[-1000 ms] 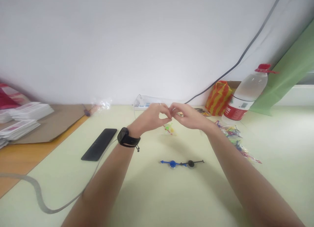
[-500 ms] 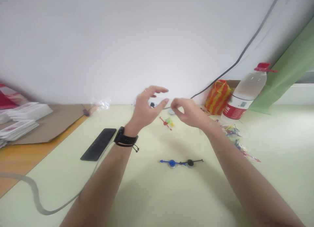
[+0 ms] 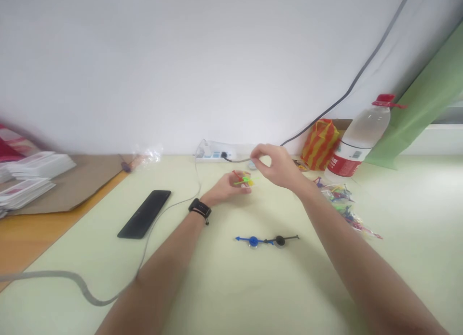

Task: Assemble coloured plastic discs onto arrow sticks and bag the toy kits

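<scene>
On my feed, I have the left hand (image 3: 224,189) curled around some bright pieces (image 3: 246,180) toward the far side of the bench (image 3: 231,286) (gripped or merely cupped, I can't tell); nearby, the right hand (image 3: 278,165) is pinched, any contents hidden.

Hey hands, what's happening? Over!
Left hand at red, green, yellow pieces. Right hand raised, curled. Blue piece, black piece lie untouched, nearer the camera.

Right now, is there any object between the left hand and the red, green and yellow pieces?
Nothing visible does stand between: the left hand is right at the red, green and yellow pieces. Whether it grips them, I cannot tell. The white power strip lies farther back, out of the way.
</scene>
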